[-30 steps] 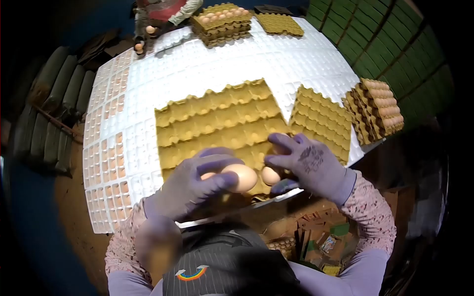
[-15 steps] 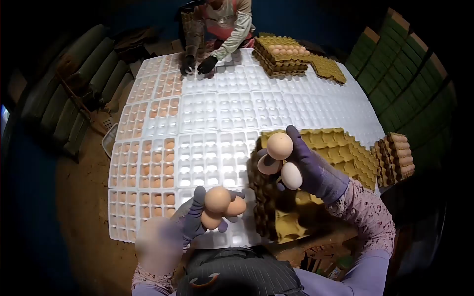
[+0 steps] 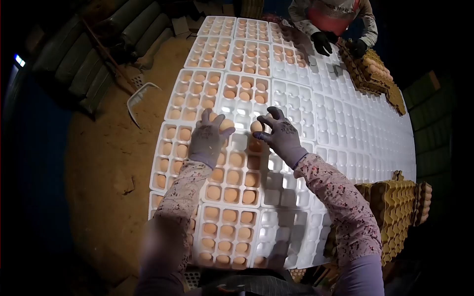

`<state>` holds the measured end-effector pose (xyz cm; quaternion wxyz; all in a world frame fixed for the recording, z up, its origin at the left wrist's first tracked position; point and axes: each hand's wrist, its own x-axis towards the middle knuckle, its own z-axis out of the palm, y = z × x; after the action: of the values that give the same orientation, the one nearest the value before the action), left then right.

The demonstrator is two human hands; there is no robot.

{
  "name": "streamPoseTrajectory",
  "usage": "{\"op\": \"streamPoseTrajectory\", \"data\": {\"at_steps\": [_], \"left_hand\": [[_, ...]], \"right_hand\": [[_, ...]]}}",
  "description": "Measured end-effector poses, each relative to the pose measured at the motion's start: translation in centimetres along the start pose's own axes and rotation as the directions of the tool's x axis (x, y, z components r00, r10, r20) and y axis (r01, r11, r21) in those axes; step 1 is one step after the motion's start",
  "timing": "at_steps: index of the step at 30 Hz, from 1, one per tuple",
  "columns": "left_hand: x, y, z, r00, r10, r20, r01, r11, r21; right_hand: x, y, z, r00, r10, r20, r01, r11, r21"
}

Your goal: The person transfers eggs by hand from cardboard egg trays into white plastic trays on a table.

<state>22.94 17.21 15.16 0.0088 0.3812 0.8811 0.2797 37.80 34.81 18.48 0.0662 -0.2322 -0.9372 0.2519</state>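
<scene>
Eggs, smooth, rounded and pale tan, are in my gloved hands above a partly filled column of white egg trays. My left hand curls its fingers around at least one; my right hand pinches another between thumb and fingers. I can't tell how many each holds. The trays cover a broad table. Olive-brown pulp trays are stacked at right, a dark-gloved co-worker leans in beyond, and a white-bladed shovel is over the brown floor.
</scene>
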Motion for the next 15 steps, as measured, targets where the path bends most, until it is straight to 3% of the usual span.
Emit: {"op": "streamPoseTrajectory", "data": {"at_steps": [1, 3, 5, 6, 7, 8, 9, 11, 13, 15], "left_hand": [[1.5, -1.1, 1.3, 1.0, -0.002, 0.008, 0.002, 1.0, -0.005], [4.1, -1.4, 2.3, 0.978, -0.041, 0.206, -0.011, 0.969, 0.246], [5.8, -2.1, 3.1, 0.979, -0.008, 0.202, -0.037, 0.975, 0.221], [7.0, -2.8, 3.8, 0.99, 0.083, 0.118, -0.097, 0.988, 0.116], [8.0, -3.3, 4.7, 0.986, 0.162, 0.024, -0.162, 0.987, 0.013], [9.1, -2.4, 4.1, 0.985, 0.093, 0.145, -0.094, 0.996, 0.0], [9.8, -2.4, 4.1, 0.984, 0.093, 0.15, -0.094, 0.996, -0.004], [10.9, -2.4, 4.4, 0.949, 0.027, 0.314, -0.068, 0.99, 0.121], [11.6, -2.4, 5.4, 0.952, 0.034, 0.304, -0.055, 0.997, 0.06], [12.0, -1.3, 7.4, 0.989, 0.14, 0.049, -0.125, 0.964, -0.234]], "right_hand": [[1.4, -0.2, 1.2, 0.999, -0.031, -0.028, 0.03, 0.998, -0.064], [3.7, 0.3, 3.8, 0.997, -0.075, 0.005, 0.075, 0.989, -0.126], [5.7, 1.0, 5.7, 0.996, -0.06, -0.07, 0.058, 0.998, -0.031], [6.7, 1.0, 6.0, 0.996, -0.05, -0.068, 0.048, 0.998, -0.029], [7.8, 1.1, 6.0, 0.994, 0.055, -0.097, -0.052, 0.998, 0.037], [8.6, 1.3, 6.0, 0.98, 0.159, -0.12, -0.147, 0.984, 0.103], [9.3, 1.7, 5.9, 0.979, 0.165, -0.117, -0.153, 0.983, 0.101], [10.3, 2.1, 5.6, 0.966, 0.26, -0.001, -0.259, 0.961, -0.1], [10.1, 2.2, 4.9, 0.957, 0.286, 0.036, -0.273, 0.94, -0.205], [9.6, 1.8, 4.6, 0.951, 0.305, -0.045, -0.308, 0.936, -0.169]]}}
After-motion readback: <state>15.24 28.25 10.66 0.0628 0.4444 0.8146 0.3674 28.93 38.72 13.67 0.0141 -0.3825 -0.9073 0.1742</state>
